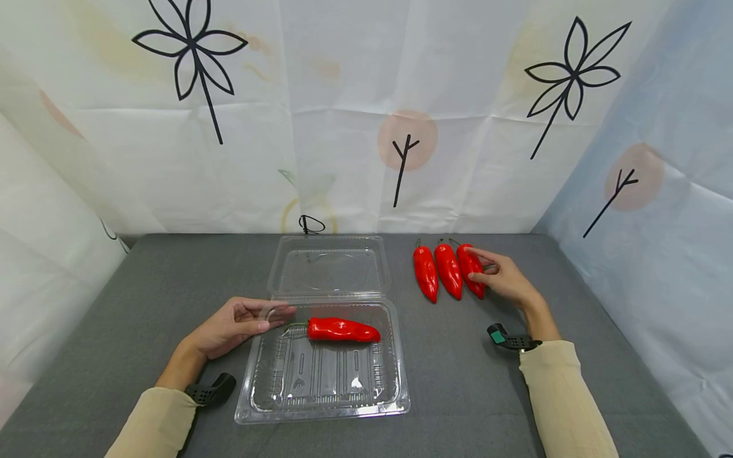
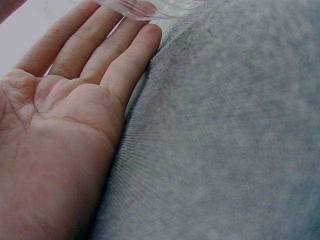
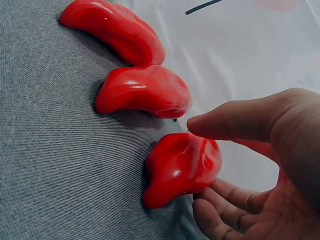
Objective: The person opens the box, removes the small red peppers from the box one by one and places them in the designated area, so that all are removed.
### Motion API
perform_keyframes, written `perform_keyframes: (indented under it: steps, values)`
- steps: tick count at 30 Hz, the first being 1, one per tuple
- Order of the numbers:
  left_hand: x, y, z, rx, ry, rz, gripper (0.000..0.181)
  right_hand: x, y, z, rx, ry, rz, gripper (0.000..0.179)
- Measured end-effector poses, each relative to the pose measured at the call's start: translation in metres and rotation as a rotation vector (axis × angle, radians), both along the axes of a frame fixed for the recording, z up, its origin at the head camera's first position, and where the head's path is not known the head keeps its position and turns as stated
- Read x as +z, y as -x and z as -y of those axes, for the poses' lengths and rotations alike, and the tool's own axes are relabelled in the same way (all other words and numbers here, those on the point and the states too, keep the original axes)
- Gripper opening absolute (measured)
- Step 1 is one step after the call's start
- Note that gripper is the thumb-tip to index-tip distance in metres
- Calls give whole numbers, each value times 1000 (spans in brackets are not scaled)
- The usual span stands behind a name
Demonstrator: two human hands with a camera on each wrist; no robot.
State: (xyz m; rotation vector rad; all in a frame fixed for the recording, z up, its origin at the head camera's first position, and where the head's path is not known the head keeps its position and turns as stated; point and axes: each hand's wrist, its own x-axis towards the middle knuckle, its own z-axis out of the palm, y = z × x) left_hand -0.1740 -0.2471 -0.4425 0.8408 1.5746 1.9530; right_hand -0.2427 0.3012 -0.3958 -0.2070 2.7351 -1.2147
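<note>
A clear plastic clamshell box (image 1: pixel 321 416) lies with its lid (image 1: pixel 329 254) folded back, and one red chili pepper (image 1: pixel 343 329) rests crosswise inside. My left hand (image 1: pixel 237 324) touches the box's left rim with its fingers stretched out; in the left wrist view the fingertips (image 2: pixel 150 32) meet the plastic edge. At the back right, three more red peppers lie side by side. My right hand (image 1: pixel 498 277) has its thumb and fingers on either side of the rightmost pepper (image 3: pixel 182 167), pinching it while it lies on the cloth.
The middle pepper (image 1: pixel 448 270) and the left pepper (image 1: pixel 425 273) of the row lie close by the held one. Behind the grey table cloth (image 1: pixel 458 381) rises a white printed curtain (image 1: pixel 343 127). Another curtain (image 1: pixel 676 254) bounds the right side.
</note>
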Motion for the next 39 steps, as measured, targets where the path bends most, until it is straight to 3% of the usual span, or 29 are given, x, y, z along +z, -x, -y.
perform_keyframes:
  steps: [20, 39]
  values:
    - [-2, 1, 1, 11, 18, 3, 45, 27, -8, 2, 4, -40, -36, 65]
    - [0, 0, 1, 1, 18, -17, 44, 56, -25, 26, 99, -35, -152, 62]
